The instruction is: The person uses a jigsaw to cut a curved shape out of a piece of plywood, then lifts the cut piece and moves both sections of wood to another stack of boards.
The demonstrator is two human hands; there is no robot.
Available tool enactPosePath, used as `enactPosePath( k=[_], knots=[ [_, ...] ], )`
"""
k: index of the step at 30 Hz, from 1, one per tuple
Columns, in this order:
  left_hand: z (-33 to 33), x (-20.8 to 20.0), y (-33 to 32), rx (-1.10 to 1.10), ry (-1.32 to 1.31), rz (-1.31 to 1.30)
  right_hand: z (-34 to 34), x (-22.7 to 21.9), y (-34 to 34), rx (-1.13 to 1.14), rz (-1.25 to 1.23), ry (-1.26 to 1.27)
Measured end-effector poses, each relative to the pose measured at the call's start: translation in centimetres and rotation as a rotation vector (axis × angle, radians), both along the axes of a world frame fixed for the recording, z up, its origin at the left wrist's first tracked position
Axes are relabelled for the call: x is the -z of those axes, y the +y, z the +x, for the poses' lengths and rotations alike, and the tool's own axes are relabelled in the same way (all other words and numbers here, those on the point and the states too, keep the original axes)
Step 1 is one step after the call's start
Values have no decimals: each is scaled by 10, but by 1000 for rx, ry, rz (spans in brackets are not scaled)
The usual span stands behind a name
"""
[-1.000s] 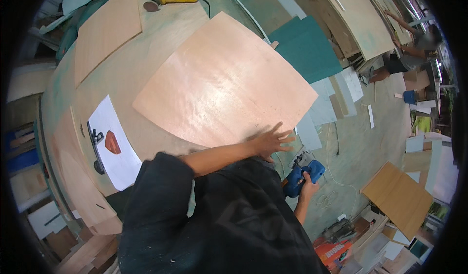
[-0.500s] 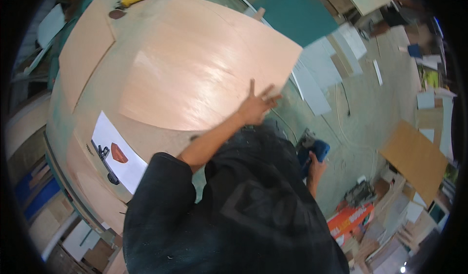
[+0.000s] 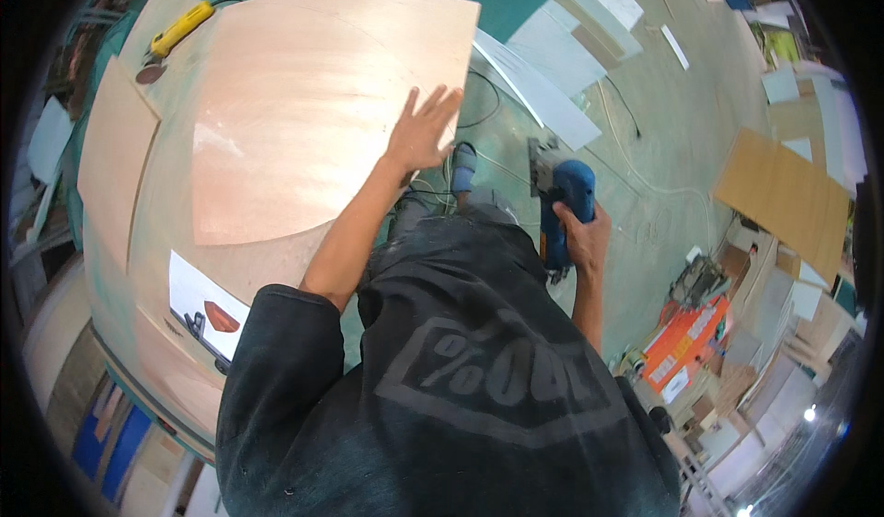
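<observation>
A large pale plywood sheet (image 3: 304,103) with a curved near edge lies on the worktable. My left hand (image 3: 422,135) rests on it near its right edge, palm down with the fingers spread. In my right hand (image 3: 587,236), off to the right above the floor, is a blue jigsaw (image 3: 575,185). My fingers are wrapped round its body, and its metal base plate faces the sheet, apart from it. The jigsaw's blade is too small to make out.
A yellow angle grinder (image 3: 181,29) lies at the table's far left, beside a smaller plywood piece (image 3: 112,162). White paper with a brown shape (image 3: 222,316) sits nearer. Cables (image 3: 626,162) cross the floor. A brown board (image 3: 783,209) and orange box (image 3: 681,347) are at right.
My right hand has raised the jigsaw, bringing it more fully into view. My left hand stays at the sheet's right edge. The whole view has shifted, with the table now further left.
</observation>
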State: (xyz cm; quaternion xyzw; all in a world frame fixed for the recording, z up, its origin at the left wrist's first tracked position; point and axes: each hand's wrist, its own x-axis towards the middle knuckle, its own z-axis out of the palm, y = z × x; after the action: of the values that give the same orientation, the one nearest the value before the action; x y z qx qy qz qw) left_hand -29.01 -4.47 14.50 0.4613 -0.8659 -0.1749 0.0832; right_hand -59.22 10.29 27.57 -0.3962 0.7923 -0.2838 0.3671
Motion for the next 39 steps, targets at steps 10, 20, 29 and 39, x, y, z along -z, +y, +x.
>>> enactPosePath(
  k=[10, 20, 29, 39],
  knots=[
    [20, 2, 7, 33, -52, -35, 34, -28, -17, -86, -27, -105],
    [-39, 18, 15, -490, -171, -107, 33, -9, -17, -114, 22, -35],
    [-36, 14, 34, -481, -196, -70, 28, -13, -5, -124, 108, 31],
    [-29, -6, 49, -440, 13, 83, 48, -53, -20, -227, 128, -72]
  ],
)
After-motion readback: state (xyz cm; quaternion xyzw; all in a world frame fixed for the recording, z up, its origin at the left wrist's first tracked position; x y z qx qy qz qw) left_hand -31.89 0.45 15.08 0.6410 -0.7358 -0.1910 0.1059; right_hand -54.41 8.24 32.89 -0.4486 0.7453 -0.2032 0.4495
